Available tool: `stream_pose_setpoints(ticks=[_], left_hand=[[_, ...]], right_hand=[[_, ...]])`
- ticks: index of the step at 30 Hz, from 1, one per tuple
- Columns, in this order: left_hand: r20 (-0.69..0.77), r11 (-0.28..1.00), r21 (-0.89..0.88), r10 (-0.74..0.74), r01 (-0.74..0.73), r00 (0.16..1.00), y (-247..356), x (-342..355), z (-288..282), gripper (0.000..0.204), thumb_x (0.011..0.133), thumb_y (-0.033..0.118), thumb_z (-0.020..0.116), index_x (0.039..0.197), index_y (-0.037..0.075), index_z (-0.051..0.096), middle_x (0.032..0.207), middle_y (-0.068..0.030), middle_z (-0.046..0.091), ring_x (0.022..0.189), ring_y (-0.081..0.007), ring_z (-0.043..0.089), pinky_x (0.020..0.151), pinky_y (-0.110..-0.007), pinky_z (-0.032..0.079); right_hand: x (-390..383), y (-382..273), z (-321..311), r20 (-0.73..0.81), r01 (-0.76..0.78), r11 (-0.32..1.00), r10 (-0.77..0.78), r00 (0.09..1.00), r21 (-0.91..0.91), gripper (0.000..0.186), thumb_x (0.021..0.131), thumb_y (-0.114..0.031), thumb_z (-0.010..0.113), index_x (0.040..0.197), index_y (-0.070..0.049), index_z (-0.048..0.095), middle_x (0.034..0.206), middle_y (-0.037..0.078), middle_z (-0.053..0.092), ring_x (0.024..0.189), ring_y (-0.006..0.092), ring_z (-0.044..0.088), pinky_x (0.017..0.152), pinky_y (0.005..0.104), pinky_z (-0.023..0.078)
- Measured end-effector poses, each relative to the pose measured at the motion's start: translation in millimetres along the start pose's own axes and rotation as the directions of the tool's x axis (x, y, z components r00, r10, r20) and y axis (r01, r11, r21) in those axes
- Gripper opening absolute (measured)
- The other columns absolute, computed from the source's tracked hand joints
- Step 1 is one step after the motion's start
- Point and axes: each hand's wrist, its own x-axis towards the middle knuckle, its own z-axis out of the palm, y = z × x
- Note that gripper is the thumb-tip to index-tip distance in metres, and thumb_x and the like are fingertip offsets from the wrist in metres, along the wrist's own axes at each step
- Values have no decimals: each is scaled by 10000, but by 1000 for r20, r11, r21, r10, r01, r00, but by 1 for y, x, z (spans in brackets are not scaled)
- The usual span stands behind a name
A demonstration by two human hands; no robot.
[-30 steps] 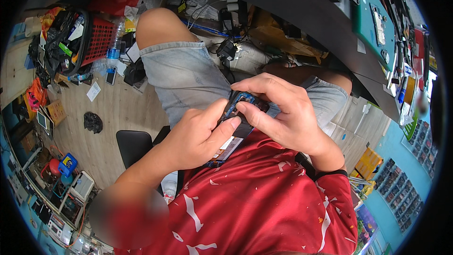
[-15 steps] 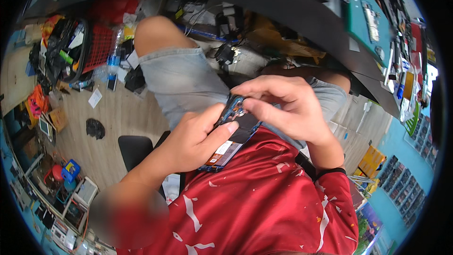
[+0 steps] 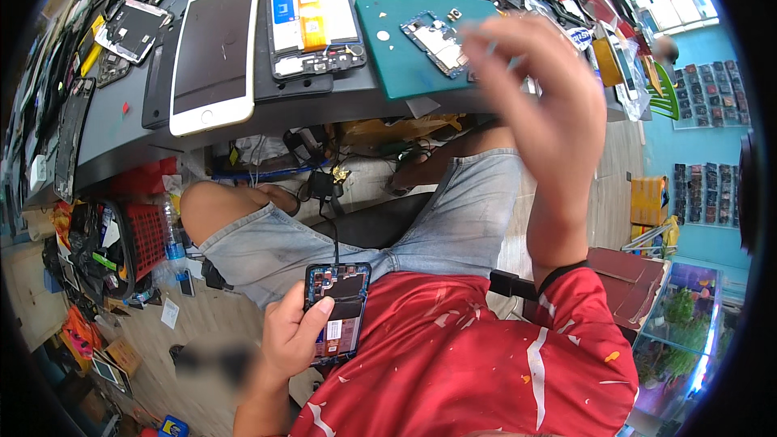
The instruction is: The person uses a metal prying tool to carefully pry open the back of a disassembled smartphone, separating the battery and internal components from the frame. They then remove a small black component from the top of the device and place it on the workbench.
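Observation:
In my left hand (image 3: 293,330) is an opened phone body (image 3: 348,287), held near my lap with the thumb over its inside. Its back cover is off, so a black inner area, small copper-coloured parts and the battery show. My right hand (image 3: 558,101) is raised at the desk edge, over the right part of a green work mat (image 3: 384,48). Motion smears its fingers, and whether anything is between them I cannot make out. Just left of those fingers, a phone circuit board (image 3: 437,44) lies on the mat beside a small camera module (image 3: 455,14).
On the dark desk (image 3: 113,142) lie a white phone (image 3: 214,53), an opened phone with an orange flex cable (image 3: 312,16) and scattered parts. A red basket (image 3: 146,231) stands on the floor at left. A lit fish tank (image 3: 684,316) is at right.
The view has shifted up to the desk. My right hand has left the phone body and moved up to the green mat. My left hand keeps its hold on the phone body.

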Motion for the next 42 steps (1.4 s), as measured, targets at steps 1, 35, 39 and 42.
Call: stream_pose_setpoints(ticks=[1,35,39,42], left_hand=[[2,1000,5,7,-7,1000,0,0,1,215,1134,152,641,1199,-34,729,960,-88,832,854,-88,735,755,-301,585],[2,999,12,39,-39,999,-6,5,1,227,1136,151,649,1245,-31,729,974,-82,827,862,-93,726,783,-312,590],[2,999,20,37,-37,999,-3,5,2,226,1138,150,647,1249,-29,730,977,-81,828,861,-93,724,785,-312,590],[12,1000,0,20,-20,1000,-4,5,1,225,1140,149,646,1251,-27,730,977,-80,828,863,-93,726,784,-310,590]], right_hand=[[12,19,1,-46,-18,997,15,999,-79,183,986,-140,836,1135,-34,850,1085,67,806,882,176,728,771,303,556],[45,75,3,207,67,996,-55,977,-52,165,995,-154,809,1127,-56,823,1093,89,743,886,255,666,802,386,546],[44,71,5,217,93,994,-77,973,-63,161,994,-152,811,1111,-42,828,1136,90,757,892,252,692,819,384,560],[42,73,4,217,65,992,-41,975,-108,150,986,-154,820,1080,-38,836,1123,88,763,855,244,703,807,379,566]])
